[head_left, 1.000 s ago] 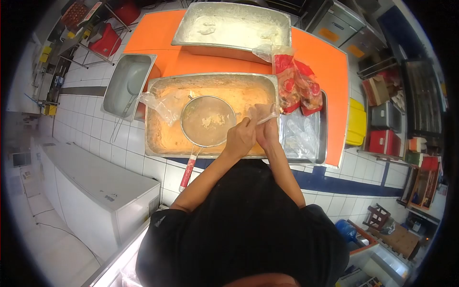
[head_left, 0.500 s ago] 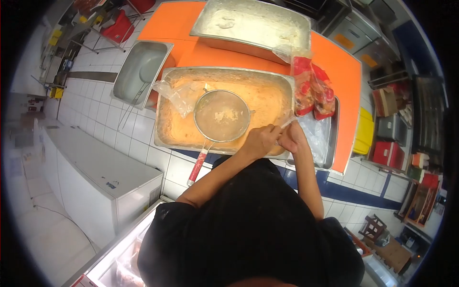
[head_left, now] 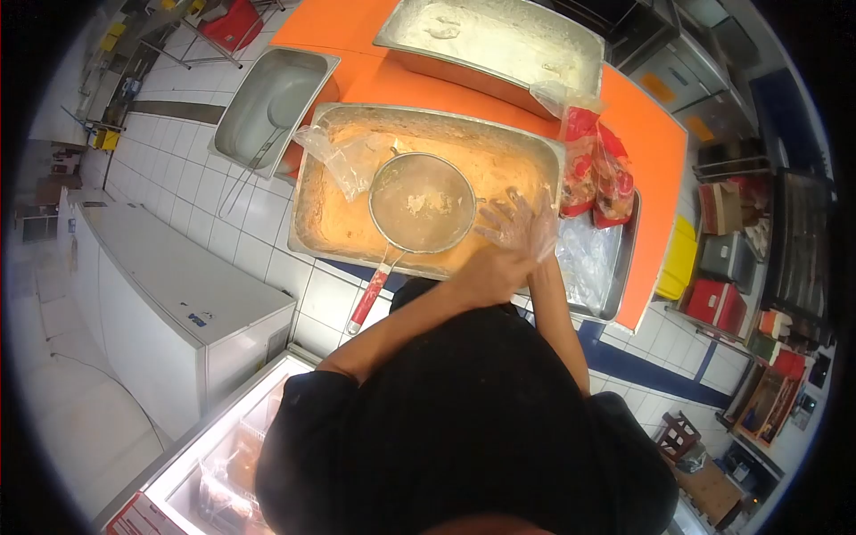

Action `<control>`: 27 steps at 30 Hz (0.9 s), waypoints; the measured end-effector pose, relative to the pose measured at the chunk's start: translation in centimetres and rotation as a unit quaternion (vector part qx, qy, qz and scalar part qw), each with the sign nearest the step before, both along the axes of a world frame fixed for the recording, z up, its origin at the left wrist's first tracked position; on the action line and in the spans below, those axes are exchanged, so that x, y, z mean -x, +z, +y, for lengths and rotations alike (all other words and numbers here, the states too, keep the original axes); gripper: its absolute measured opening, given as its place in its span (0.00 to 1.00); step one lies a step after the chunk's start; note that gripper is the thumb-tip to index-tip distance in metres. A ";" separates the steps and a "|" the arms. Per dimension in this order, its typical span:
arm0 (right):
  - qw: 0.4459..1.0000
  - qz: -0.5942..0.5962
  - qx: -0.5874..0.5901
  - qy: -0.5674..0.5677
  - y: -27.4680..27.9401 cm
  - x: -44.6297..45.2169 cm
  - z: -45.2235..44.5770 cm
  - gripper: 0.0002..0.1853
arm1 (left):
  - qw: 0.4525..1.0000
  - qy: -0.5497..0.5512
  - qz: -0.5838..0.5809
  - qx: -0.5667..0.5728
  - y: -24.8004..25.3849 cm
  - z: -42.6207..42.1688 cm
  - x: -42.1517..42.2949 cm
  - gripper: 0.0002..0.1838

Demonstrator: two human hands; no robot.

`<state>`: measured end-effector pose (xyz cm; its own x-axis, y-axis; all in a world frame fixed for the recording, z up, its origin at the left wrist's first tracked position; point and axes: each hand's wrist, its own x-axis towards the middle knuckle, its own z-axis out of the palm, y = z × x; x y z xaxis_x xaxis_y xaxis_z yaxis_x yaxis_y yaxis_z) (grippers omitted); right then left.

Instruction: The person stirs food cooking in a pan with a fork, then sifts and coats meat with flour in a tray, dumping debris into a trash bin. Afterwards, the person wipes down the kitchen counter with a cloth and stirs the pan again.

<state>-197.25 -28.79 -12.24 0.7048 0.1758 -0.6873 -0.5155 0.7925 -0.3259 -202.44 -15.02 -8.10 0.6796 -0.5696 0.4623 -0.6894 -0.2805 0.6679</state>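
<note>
My right hand (head_left: 519,223) is inside a clear plastic glove (head_left: 542,234), its fingers spread over the right end of a deep metal pan (head_left: 312,234). With closed fingers, my left hand (head_left: 490,278) grips the glove's cuff at my right wrist. Orange-tinted powder (head_left: 343,218) covers the pan's bottom. A round mesh strainer (head_left: 422,203) with some crumbs in it rests on the pan, its red handle (head_left: 368,303) reaching over the near edge. A crumpled clear plastic bag (head_left: 343,165) lies at the pan's left side.
Behind, a second pan (head_left: 499,45) holds pale flour. At left, a grey metal pan (head_left: 267,107) contains a long-handled ladle (head_left: 267,143). Red-printed bags (head_left: 593,169) lie on the right, above a tray (head_left: 611,294) with clear plastic. Everything stands on an orange table (head_left: 357,76).
My right hand has gone into the plastic glove and its fingers have spread. My left hand has shifted to the cuff near the right wrist. The view has tilted slightly.
</note>
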 end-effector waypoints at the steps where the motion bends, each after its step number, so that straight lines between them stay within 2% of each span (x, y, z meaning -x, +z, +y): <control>1: 0.999 -0.005 0.038 0.001 -0.5 -0.6 0.2 0.43 | 0.999 0.022 -0.029 -0.024 0.1 1.7 -0.6 0.07; 2: 0.997 -0.009 0.075 0.001 -1.2 -1.2 0.3 0.42 | 0.996 0.042 -0.056 -0.048 0.2 4.1 -1.4 0.08; 3: 0.956 -0.091 0.260 0.104 -3.5 -1.7 -0.3 0.37 | 0.991 0.116 -0.039 -0.063 0.3 7.2 -2.2 0.12; 4: 0.864 -0.167 0.429 0.203 -7.5 -1.8 -1.2 0.33 | 0.974 0.210 -0.070 -0.052 2.7 9.9 -3.2 0.14; 5: 0.766 -0.217 0.539 0.276 -10.3 -1.8 -1.4 0.29 | 0.949 0.306 -0.060 -0.032 4.0 12.2 -4.3 0.10; 6: 0.644 -0.255 0.642 0.327 -13.1 -1.8 -1.5 0.25 | 0.911 0.386 -0.097 -0.108 5.4 14.4 -4.8 0.15; 7: 0.550 -0.273 0.702 0.359 -15.0 -2.0 -1.1 0.21 | 0.878 0.432 -0.016 -0.203 4.6 16.9 -4.6 0.15; 8: 0.511 -0.278 0.721 0.376 -14.8 -1.6 -0.8 0.19 | 0.829 0.470 0.065 -0.296 3.2 18.5 -4.0 0.16; 9: 0.471 -0.282 0.739 0.391 -14.5 -1.3 -0.5 0.17 | 0.823 0.426 0.182 -0.328 1.7 18.6 -3.2 0.16; 11: 0.511 -0.278 0.711 0.394 -9.0 -1.1 0.1 0.15 | 0.766 0.324 0.406 -0.378 -0.6 18.7 -1.1 0.17; 14: 0.467 -0.267 0.769 0.344 -7.5 -2.2 -0.3 0.18 | 0.812 0.316 0.354 -0.340 0.2 16.0 1.5 0.17; 17: 0.372 -0.323 0.823 0.280 -8.7 -4.9 0.2 0.21 | 0.842 0.269 0.370 -0.288 -1.4 17.0 1.5 0.18; 18: 0.345 -0.341 0.832 0.268 -10.2 -5.6 0.6 0.22 | 0.866 0.285 0.338 -0.235 -2.4 17.6 2.3 0.16; 20: 0.289 -0.373 0.849 0.238 -13.6 -6.2 1.8 0.23 | 0.845 0.288 0.415 -0.176 -0.8 18.4 3.0 0.13; 23: 0.151 -0.364 0.778 0.489 -10.6 -5.4 3.5 0.27 | 0.803 0.299 0.511 -0.072 5.2 18.1 4.4 0.07; 26: 0.217 -0.435 0.738 0.468 -12.1 -3.5 5.2 0.29 | 0.775 0.304 0.553 0.031 8.5 20.4 6.4 0.06; 27: 0.223 -0.499 0.724 0.421 -12.7 -2.7 6.2 0.29 | 0.765 0.310 0.559 0.073 9.4 20.9 6.7 0.05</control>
<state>-194.50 -22.62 -24.93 0.7704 0.6370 -0.0276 0.6185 -0.7571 -0.2104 -209.10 5.86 1.25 0.8159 0.0257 -0.5776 0.5715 -0.1877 0.7989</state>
